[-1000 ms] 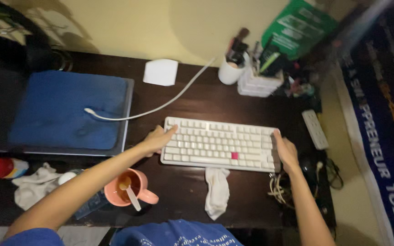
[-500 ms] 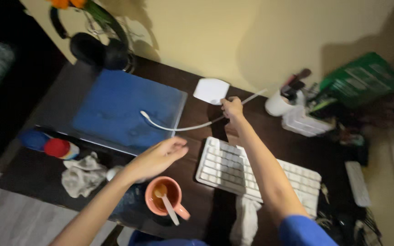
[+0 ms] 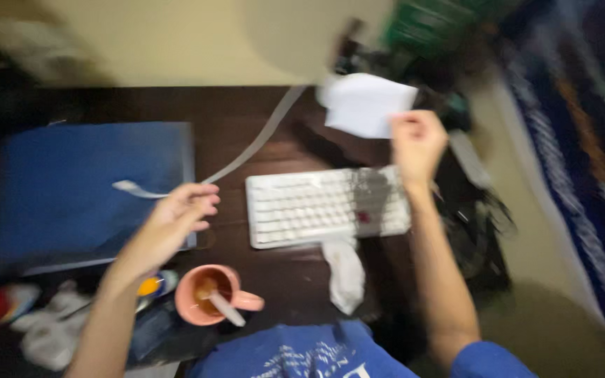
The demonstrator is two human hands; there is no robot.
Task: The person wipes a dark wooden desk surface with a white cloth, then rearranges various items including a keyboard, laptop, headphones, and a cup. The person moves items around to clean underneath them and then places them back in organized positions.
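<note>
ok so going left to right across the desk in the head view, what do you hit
Blue pad → left hand → pink mug with a spoon → white keyboard → right hand, holding a white block with a cable.

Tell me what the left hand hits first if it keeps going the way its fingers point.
Probably the white keyboard: the left hand points right toward its near edge. Blur hides height.
</note>
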